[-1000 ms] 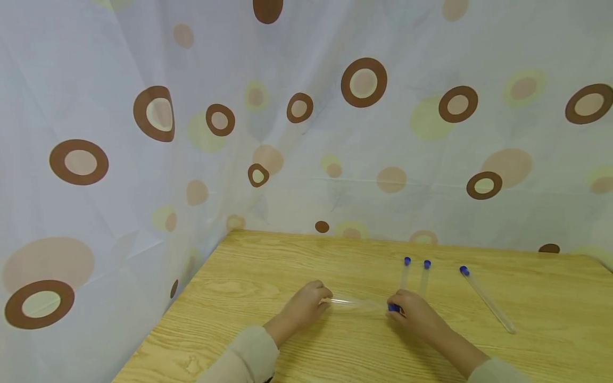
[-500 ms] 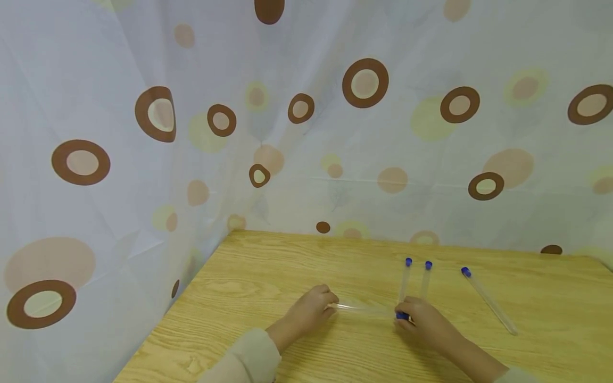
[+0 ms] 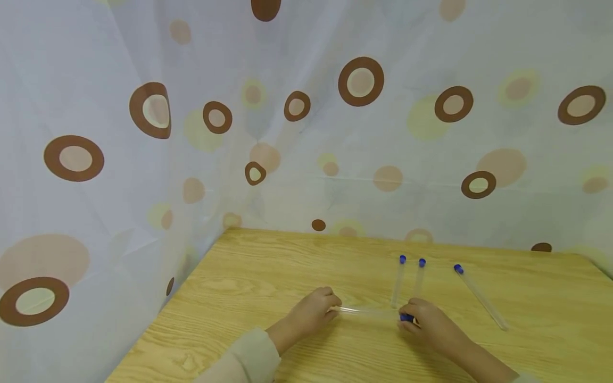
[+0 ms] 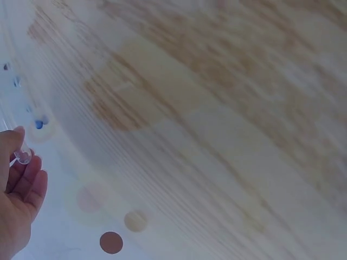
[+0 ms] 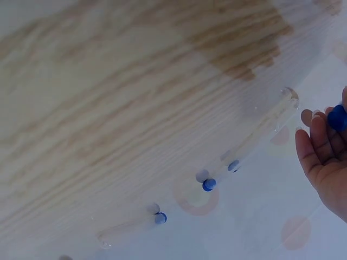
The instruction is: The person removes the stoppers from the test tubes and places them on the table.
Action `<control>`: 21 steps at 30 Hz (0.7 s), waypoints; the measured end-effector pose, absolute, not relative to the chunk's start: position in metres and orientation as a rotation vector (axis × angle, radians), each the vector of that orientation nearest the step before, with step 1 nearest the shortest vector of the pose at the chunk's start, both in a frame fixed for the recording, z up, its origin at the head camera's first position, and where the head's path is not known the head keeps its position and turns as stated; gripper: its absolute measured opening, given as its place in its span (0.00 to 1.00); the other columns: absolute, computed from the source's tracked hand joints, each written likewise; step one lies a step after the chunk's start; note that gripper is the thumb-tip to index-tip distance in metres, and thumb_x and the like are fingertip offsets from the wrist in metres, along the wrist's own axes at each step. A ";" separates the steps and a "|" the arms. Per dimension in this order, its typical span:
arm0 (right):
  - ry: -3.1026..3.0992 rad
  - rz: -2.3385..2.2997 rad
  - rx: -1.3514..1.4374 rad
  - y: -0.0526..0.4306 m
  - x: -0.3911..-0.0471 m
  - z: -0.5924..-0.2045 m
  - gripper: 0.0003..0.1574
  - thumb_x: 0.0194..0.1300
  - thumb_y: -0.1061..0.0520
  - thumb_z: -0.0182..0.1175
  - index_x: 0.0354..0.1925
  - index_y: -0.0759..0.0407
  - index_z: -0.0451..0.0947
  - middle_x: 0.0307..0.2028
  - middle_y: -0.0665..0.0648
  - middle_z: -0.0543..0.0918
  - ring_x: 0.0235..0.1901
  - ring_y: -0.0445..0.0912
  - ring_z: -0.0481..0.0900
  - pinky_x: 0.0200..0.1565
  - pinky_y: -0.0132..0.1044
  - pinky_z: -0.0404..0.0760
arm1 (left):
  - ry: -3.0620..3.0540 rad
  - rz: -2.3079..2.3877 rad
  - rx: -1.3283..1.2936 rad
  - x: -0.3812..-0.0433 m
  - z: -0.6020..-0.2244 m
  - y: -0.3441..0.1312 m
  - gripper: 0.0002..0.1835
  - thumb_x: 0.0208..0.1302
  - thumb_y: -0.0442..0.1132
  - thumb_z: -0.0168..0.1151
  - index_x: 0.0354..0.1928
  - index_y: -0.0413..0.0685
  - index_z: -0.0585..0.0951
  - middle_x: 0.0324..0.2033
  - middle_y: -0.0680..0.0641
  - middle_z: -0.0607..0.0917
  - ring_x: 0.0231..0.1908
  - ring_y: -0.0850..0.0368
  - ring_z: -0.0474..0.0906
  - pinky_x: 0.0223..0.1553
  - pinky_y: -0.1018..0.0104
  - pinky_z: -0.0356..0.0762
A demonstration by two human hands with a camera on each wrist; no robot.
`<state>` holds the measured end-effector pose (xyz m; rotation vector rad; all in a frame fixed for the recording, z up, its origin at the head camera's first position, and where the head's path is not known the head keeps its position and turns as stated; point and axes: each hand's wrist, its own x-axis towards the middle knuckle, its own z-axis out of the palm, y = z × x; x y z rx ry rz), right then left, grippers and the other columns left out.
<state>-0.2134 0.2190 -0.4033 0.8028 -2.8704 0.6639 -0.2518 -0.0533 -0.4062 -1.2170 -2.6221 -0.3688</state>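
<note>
A clear test tube (image 3: 366, 311) lies level between the two hands, just over the wooden table. Its rounded end is pinched by the thumb and fingers of my left hand (image 3: 312, 313); the left wrist view shows that tube end (image 4: 23, 156) poking out between them. At the other end, my right hand (image 3: 429, 323) grips a blue cap (image 3: 406, 317) with thumb and fingertips. The cap sits at the tube's right end in the head view, partly covered by the fingers. In the right wrist view the blue cap (image 5: 337, 117) shows at the frame's edge.
Behind the right hand, two capped tubes (image 3: 398, 284) (image 3: 419, 281) lie side by side on the table (image 3: 268, 260). A third capped tube (image 3: 481, 298) lies slanted to the right. A curtain (image 3: 297, 202) with brown rings hangs along the back and left.
Both hands, with the tube and its blue cap between them, have shifted a little to the right and nearer the person. The three tubes on the table stay put.
</note>
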 end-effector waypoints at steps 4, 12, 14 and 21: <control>-2.869 0.669 0.817 0.222 -0.212 -0.403 0.05 0.56 0.60 0.63 0.32 0.62 0.80 0.25 0.46 0.71 0.23 0.30 0.62 0.21 0.26 0.68 | -2.612 -0.381 -1.239 -0.251 -0.406 -0.052 0.10 0.57 0.34 0.64 0.42 0.41 0.82 0.35 0.49 0.81 0.35 0.64 0.78 0.37 0.88 0.73; -2.831 0.683 0.831 0.226 -0.210 -0.406 0.05 0.56 0.61 0.63 0.33 0.63 0.80 0.26 0.46 0.73 0.23 0.30 0.64 0.21 0.24 0.71 | -2.594 -0.373 -1.262 -0.247 -0.403 -0.049 0.10 0.56 0.35 0.64 0.41 0.41 0.82 0.34 0.50 0.81 0.34 0.65 0.78 0.37 0.89 0.72; -2.819 0.681 0.828 0.227 -0.209 -0.407 0.06 0.55 0.61 0.64 0.33 0.64 0.80 0.26 0.47 0.74 0.23 0.29 0.64 0.21 0.24 0.71 | -2.619 -0.375 -1.260 -0.246 -0.403 -0.049 0.10 0.57 0.35 0.64 0.41 0.42 0.82 0.35 0.51 0.81 0.35 0.66 0.78 0.37 0.90 0.72; -2.801 0.705 0.853 0.232 -0.207 -0.409 0.04 0.56 0.62 0.63 0.31 0.62 0.80 0.26 0.47 0.75 0.23 0.29 0.65 0.20 0.25 0.71 | -2.624 -0.356 -1.264 -0.242 -0.403 -0.045 0.10 0.58 0.36 0.63 0.42 0.43 0.82 0.35 0.52 0.81 0.35 0.68 0.77 0.37 0.91 0.71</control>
